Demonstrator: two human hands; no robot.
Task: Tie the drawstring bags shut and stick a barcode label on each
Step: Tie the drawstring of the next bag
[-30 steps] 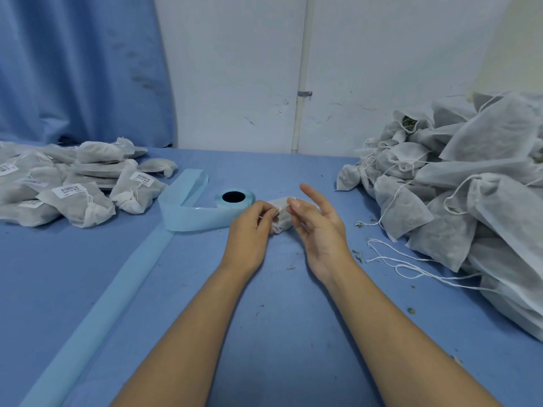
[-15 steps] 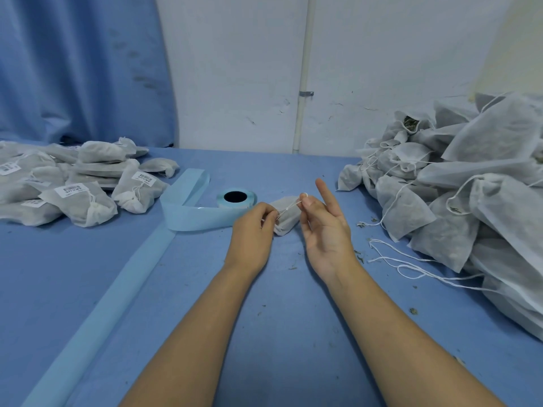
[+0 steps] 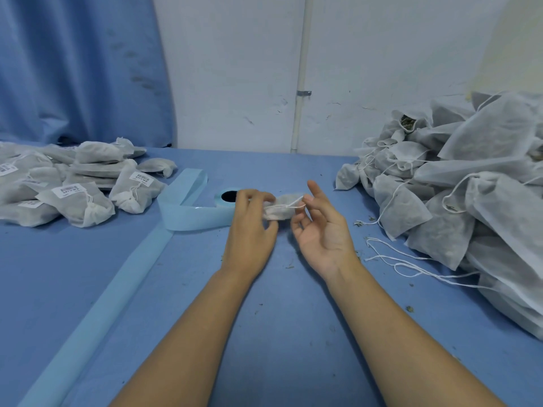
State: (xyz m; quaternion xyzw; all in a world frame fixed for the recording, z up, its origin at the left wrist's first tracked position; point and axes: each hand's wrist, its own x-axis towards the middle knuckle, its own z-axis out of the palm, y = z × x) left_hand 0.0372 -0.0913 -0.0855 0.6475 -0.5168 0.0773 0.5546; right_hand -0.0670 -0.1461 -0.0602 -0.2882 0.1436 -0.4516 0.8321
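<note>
A small drawstring bag (image 3: 279,208) is held just above the middle of the bench (image 3: 279,318), its neck gripped in the curled fingers of the left hand (image 3: 249,227). The right hand (image 3: 320,230), turned palm-up over the past second, pinches the white drawstring (image 3: 289,204) and has drawn it taut to the right, index finger raised. The knot looks under way; no label is on this bag. Behind the left hand sits the label roll (image 3: 227,196), its backing strip (image 3: 176,218) trailing toward the near edge. Labelled bags (image 3: 82,198) lie at the left edge, untied bags (image 3: 470,186) at the right.
</note>
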